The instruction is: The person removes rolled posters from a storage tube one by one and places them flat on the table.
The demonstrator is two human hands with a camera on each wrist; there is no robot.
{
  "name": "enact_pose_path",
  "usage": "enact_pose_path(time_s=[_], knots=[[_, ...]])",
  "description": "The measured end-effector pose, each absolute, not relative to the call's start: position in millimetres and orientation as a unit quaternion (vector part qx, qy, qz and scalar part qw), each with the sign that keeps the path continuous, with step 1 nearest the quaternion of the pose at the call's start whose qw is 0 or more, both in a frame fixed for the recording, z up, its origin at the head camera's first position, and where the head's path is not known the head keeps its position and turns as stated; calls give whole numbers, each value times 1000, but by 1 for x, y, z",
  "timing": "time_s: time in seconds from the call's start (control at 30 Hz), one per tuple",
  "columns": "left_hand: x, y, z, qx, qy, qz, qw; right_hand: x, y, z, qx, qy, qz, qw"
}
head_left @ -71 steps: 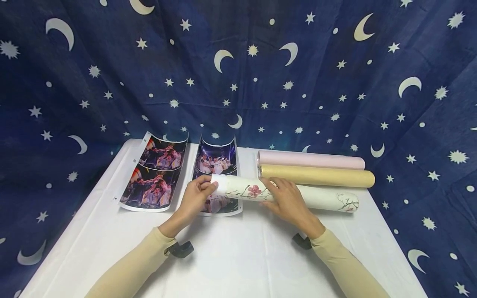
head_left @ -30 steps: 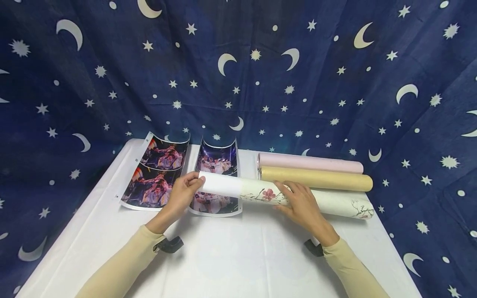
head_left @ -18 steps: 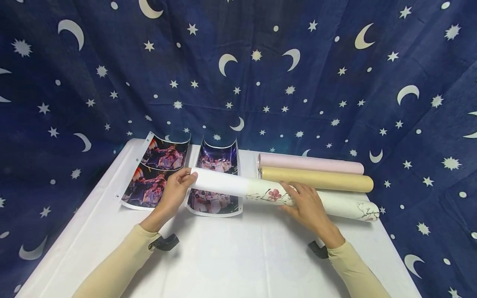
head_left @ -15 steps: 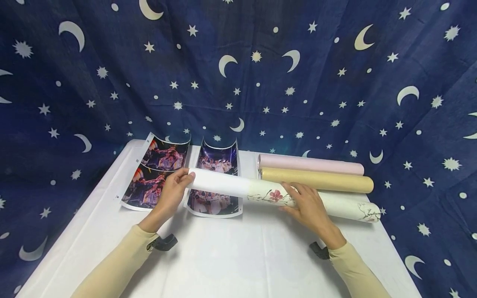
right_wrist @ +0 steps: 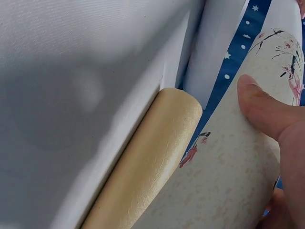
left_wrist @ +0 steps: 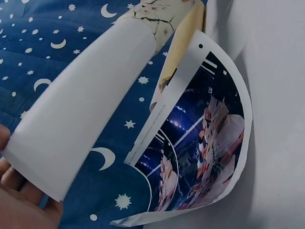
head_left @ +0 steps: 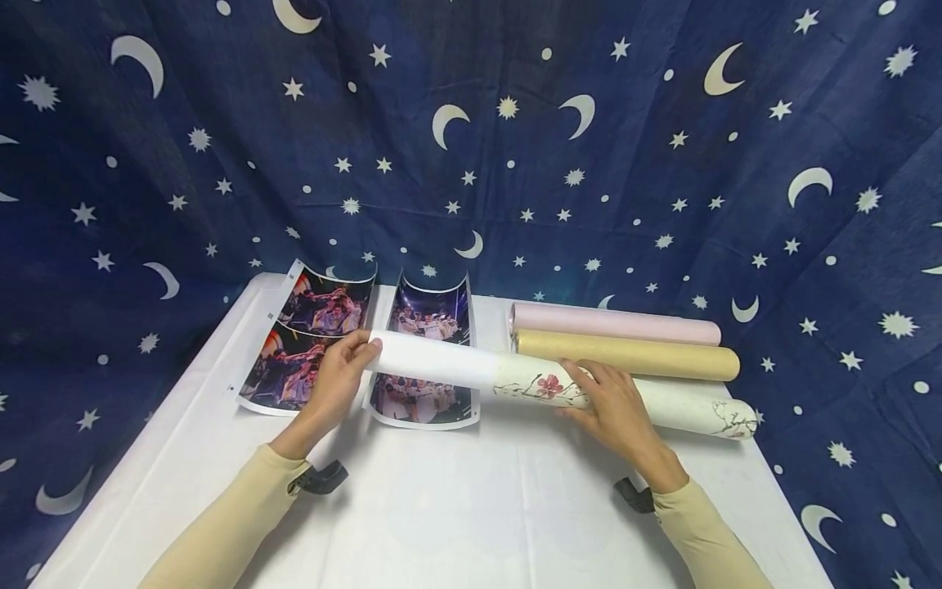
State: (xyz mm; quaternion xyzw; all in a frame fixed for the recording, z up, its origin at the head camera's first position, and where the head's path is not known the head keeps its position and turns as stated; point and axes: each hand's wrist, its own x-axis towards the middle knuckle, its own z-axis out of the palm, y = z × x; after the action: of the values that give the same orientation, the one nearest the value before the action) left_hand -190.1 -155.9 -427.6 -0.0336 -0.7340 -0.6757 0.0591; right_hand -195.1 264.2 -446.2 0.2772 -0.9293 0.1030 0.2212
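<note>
A cream wallpaper roll [head_left: 540, 383] printed with blossom branches slants across the middle of the head view, held above the table. From its left end sticks out a white rolled paper [head_left: 434, 358], whose inner part is hidden. My left hand [head_left: 337, 384] pinches the paper's free end, with the thumb on the near side. In the left wrist view the white rolled paper [left_wrist: 86, 100] is smooth and plain. My right hand [head_left: 618, 413] grips the patterned roll near its middle. The right wrist view has the thumb [right_wrist: 259, 102] lying along the roll's surface.
Behind the patterned roll lie a gold roll [head_left: 625, 354] and a pink roll [head_left: 614, 323], side by side. Two curled photo sheets, one at left [head_left: 294, 360] and one partly under the white paper [head_left: 427, 405], lie on the white table [head_left: 441, 507]. A starry curtain [head_left: 471, 164] hangs behind.
My left hand has moved left with the paper's end, and my right hand has moved right with the patterned roll. Much more white paper shows; the last half second brings only slight movement.
</note>
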Motion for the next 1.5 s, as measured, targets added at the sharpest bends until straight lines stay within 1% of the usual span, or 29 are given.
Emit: enact_pose_path(time_s=[0.2, 0.47, 0.63, 0.97, 1.2, 1.5], knots=[[-190, -158, -430, -98, -761, -636, 83, -196, 266, -447, 278, -927, 109, 228], [-193, -161, -429, -146, -757, -632, 73, -196, 269, -446, 273, -927, 113, 229], [-194, -162, -428, -135, -770, -619, 76, -196, 270, -445, 274, -928, 112, 228], [-194, -167, -427, -109, -774, -614, 106, -196, 271, -445, 276, -925, 115, 233], [-194, -177, -426, -109, -778, -604, 134, -195, 276, -445, 268, -929, 118, 228], [-190, -187, -417, -95, -783, -601, 131, -195, 284, -442, 259, -933, 124, 217]])
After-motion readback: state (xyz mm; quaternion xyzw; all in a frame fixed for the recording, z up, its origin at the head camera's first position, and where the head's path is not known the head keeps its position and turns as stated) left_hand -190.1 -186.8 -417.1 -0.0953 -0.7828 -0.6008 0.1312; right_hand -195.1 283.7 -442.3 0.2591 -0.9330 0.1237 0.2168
